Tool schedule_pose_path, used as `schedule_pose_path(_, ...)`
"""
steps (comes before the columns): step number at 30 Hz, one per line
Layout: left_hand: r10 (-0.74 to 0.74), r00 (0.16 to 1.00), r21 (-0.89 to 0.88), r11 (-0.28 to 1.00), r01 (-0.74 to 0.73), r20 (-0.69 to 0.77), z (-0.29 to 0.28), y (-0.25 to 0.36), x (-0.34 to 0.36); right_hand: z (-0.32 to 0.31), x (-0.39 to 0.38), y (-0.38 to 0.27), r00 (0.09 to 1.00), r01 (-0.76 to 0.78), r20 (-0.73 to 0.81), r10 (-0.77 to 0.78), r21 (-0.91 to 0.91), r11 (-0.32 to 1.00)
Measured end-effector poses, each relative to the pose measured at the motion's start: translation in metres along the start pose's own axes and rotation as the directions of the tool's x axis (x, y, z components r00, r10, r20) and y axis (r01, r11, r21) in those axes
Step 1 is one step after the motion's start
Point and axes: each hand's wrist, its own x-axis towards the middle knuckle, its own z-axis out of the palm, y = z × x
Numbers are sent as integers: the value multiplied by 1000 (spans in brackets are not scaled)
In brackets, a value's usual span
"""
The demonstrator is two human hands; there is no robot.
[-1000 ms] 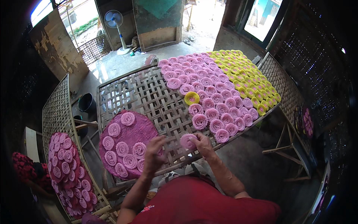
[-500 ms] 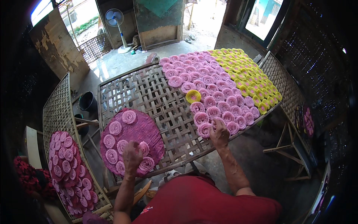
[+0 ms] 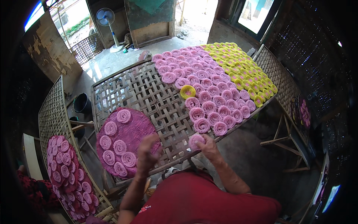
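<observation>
A pink spiral rosette (image 3: 196, 142) is pinched in my right hand (image 3: 209, 149), over the front edge of the woven bamboo rack (image 3: 164, 100). My left hand (image 3: 148, 153) is over the right side of a round purple mat (image 3: 128, 140); motion smears its fingers, and I cannot tell if they hold anything. Several pink rosettes, such as a near one (image 3: 128, 159), lie spaced out on the mat's left and lower parts. Close rows of pink rosettes (image 3: 214, 118) cover the rack's right half, starting just beyond my right hand.
Yellow pieces with pink centres (image 3: 250, 71) fill the rack's far right; one yellow piece (image 3: 187, 92) sits beside the pink rows. Further woven racks lean at left (image 3: 56, 108) and right (image 3: 279, 71). A rosette-covered mat (image 3: 65, 170) hangs at left. Beyond are a bucket (image 3: 82, 103) and fan (image 3: 105, 17).
My right hand has drawn back toward me and left, bringing a pink rosette away from the near row. My left hand has shifted right across the mat. The view has turned slightly.
</observation>
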Motion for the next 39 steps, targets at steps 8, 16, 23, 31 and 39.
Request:
schedule_pose_path(8, -253, 897, 641, 631, 437, -362, -58, -169, 46, -43, 10, 9, 896, 205, -176, -408, -651, 731)
schedule_pose_path(16, -47, 902, 553, 776, 303, -429, -45, -165, 66, -24, 0, -17, 843, 148, -273, -463, -711, 688)
schedule_pose_path(23, -312, 790, 98, 901, 422, -528, -12, -112, 109, 68, 57, -54, 958, 268, 141, -248, -145, 952)
schedule_pose_path(31, -43, 903, 267, 948, 172, -427, -4, -53, 73, 131, 201, -67, 863, -366, 491, 119, 443, 818)
schedule_pose_path(39, -268, 743, 627, 407, 665, -614, -69, -164, 10, 130, 394, -113, 856, 279, 436, -277, 61, 958)
